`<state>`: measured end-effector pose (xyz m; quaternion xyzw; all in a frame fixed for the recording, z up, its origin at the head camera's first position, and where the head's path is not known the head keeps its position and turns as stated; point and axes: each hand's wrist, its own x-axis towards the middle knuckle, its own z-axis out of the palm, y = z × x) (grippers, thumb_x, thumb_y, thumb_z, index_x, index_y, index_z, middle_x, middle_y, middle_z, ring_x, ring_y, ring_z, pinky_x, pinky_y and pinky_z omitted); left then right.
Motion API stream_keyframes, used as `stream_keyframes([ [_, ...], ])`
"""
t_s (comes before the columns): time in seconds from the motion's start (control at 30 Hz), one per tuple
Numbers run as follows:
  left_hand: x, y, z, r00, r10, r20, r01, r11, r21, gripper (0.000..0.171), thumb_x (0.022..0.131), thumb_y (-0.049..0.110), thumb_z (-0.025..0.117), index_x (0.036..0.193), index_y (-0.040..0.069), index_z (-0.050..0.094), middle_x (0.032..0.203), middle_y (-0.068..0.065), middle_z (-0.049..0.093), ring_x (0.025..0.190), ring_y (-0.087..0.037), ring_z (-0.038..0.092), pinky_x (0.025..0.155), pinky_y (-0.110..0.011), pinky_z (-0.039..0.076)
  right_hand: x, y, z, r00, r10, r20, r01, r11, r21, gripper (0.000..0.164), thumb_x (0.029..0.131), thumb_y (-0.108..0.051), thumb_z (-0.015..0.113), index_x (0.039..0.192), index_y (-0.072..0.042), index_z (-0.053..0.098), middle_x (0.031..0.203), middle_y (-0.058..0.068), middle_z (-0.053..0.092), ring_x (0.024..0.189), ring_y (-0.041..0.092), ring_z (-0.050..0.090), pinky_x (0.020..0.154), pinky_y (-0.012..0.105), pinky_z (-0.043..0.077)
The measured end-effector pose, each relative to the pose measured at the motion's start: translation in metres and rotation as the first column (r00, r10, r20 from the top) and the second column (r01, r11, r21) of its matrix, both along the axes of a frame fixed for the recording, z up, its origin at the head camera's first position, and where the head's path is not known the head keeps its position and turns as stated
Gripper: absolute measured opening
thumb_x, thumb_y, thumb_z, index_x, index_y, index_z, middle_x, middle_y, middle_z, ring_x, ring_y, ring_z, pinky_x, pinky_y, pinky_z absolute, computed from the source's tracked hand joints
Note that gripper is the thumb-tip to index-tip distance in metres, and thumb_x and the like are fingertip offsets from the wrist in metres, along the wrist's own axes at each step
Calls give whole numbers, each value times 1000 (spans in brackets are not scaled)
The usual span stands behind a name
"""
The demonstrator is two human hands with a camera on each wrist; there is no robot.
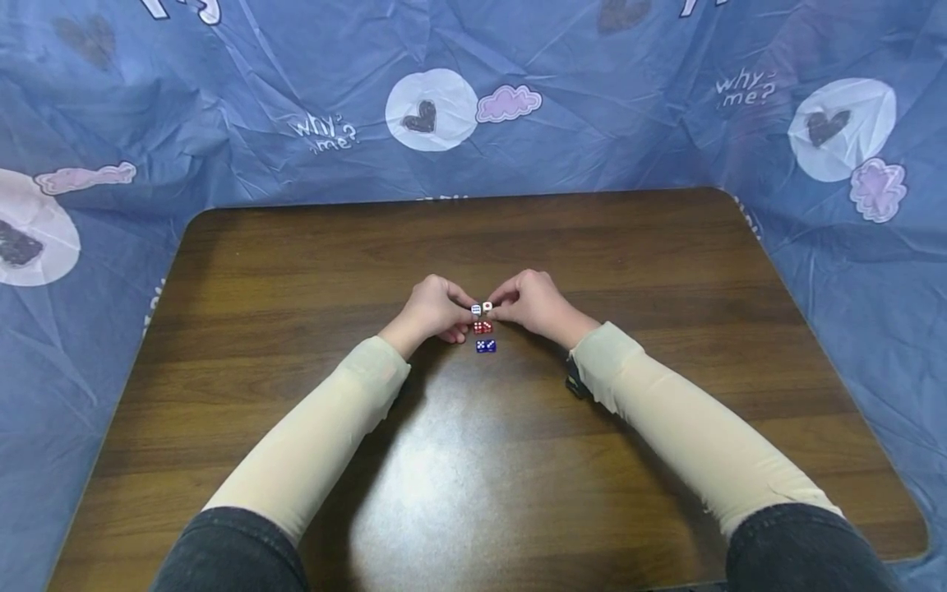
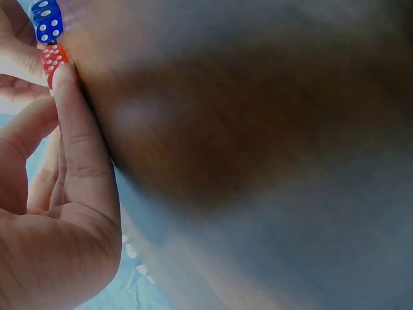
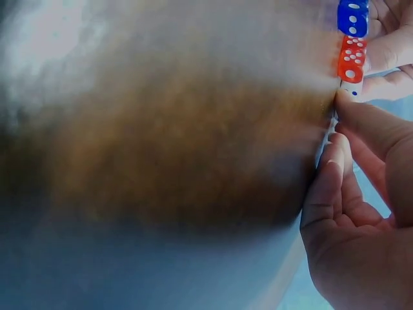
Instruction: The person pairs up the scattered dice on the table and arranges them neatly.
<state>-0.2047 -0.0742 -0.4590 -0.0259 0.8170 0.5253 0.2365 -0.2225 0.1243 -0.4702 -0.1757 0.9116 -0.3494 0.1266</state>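
Two white dice stand side by side between the hands, one white die on the left and another white die on the right. My left hand pinches the left one between thumb and index finger. On the other side, my right hand pinches the right one in the same way. Nearer to me lies a pair of red dice, and below it a pair of blue dice. In the right wrist view, a sliver of a white die shows behind the red dice.
The brown wooden table has rounded corners, with its far edge beyond the hands. A blue printed cloth hangs behind and at both sides. A dark wrist device shows under the right sleeve.
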Motion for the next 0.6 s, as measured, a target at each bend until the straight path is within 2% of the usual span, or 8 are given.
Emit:
stream_keyframes([
  [0.2, 0, -1, 0, 1000, -7, 1, 7, 1000, -1, 13, 87, -3, 78, 100, -1, 77, 72, -19, 71, 54, -23, 69, 55, -35, 62, 0, 0, 0, 999, 31, 28, -30, 1000, -8, 14, 86, -21, 86, 97, -14, 82, 72, -6, 70, 68, 15, 60, 63, 31, 48],
  [0.4, 0, 0, 0, 1000, -13, -7, 13, 1000, 8, 15, 87, -3, 78, 101, -2, 77, 71, -19, 71, 53, -22, 68, 54, -34, 62, -2, -1, 0, 998, 67, -2, -67, 998, -8, 13, 85, -18, 86, 96, -14, 82, 71, -7, 70, 67, 14, 59, 62, 30, 48],
  [0.6, 1, -1, 0, 1000, -21, -7, 21, 1000, 15, 16, 87, -4, 77, 103, -2, 77, 71, -19, 71, 52, -21, 68, 53, -34, 62, -3, 0, -1, 998, 70, 1, -70, 997, -16, 14, 84, -17, 87, 97, -13, 82, 72, -7, 70, 68, 13, 60, 63, 29, 49],
])
